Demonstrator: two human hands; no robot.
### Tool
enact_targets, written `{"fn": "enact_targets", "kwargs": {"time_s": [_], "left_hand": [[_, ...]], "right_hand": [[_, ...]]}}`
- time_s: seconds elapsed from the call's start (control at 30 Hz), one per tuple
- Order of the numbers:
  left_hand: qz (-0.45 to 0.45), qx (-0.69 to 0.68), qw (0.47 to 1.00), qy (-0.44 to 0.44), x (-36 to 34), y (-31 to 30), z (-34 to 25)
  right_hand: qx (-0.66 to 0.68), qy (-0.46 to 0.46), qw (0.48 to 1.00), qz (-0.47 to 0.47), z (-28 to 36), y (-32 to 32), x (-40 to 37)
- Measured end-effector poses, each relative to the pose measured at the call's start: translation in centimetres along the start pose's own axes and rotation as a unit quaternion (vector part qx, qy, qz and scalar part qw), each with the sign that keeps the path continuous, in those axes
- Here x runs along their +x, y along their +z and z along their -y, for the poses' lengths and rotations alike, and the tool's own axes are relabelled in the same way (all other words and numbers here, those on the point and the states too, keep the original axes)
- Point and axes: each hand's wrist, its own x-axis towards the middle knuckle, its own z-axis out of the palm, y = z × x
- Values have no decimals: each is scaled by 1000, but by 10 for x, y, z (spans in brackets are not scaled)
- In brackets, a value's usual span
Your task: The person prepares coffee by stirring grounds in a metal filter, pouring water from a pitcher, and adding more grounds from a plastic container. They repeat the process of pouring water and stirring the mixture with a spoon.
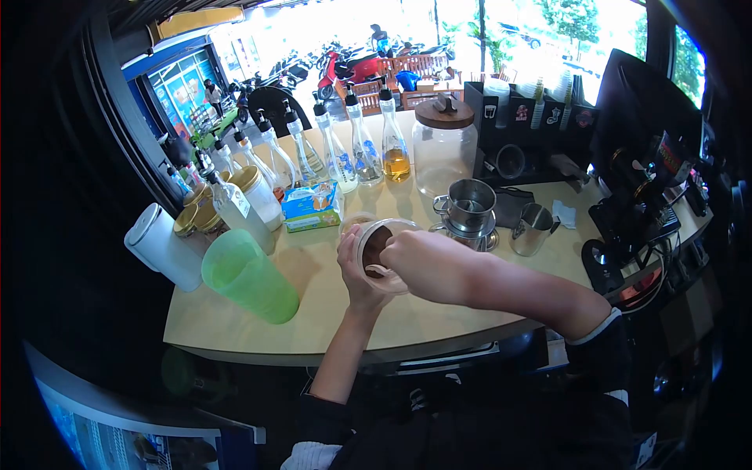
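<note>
Fingers point(349, 244) of the left hand point(357, 276) are wrapped narrowly around the side of a clear jar point(389, 228), which is held just above the counter point(235, 329) and tipped so that its mouth faces the wearer. Dark brown contents point(374, 246) are seen inside it. The fingertips of the right hand point(421, 258) are drawn together at the jar's mouth and partly reach into it. Whether anything is pinched between them cannot be told.

Just beyond the jar, a metal drip filter point(470, 207) is stood on the counter, with a steel jug point(533, 229) beside it on the right. A blue-green carton point(312, 207) is set near the jar on the left. Further left, a green pitcher point(247, 279) and a white lidded container point(161, 247) are placed side by side, with gold-lidded jars point(197, 220) behind them.

At the back of the counter, a row of pump bottles point(362, 142) is lined up, and a large glass jar with a wooden lid point(444, 146) is stood at its right end. A black organiser point(533, 117) with cups is set behind that.
</note>
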Motion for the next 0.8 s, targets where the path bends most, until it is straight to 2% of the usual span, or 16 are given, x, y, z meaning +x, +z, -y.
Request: {"fn": "enact_targets", "kwargs": {"time_s": [0.03,0.1,0.23,0.3,0.37,0.43,0.6,0.8], "left_hand": [[-1,0,1000,0,-4,3,5],[-25,-87,994,-59,-14,12,21],[-20,-26,994,-103,-8,8,14],[-18,-44,991,-128,-2,4,8],[-19,-37,991,-129,-1,2,8],[-19,-29,991,-131,-1,1,7],[-19,-26,987,-154,-2,0,8],[-12,-9,988,-155,-3,0,7]], "right_hand": [[27,16,999,-5,-2,-4,-1],[53,32,998,-9,-5,-13,-4],[81,-25,993,-79,-17,-30,-12],[146,68,986,-43,-14,-46,-16],[141,33,987,-69,-27,-45,-16],[189,66,979,-44,-34,-47,-17],[210,72,973,-58,-46,-45,-18],[299,102,949,-20,-51,-44,-22]]}}
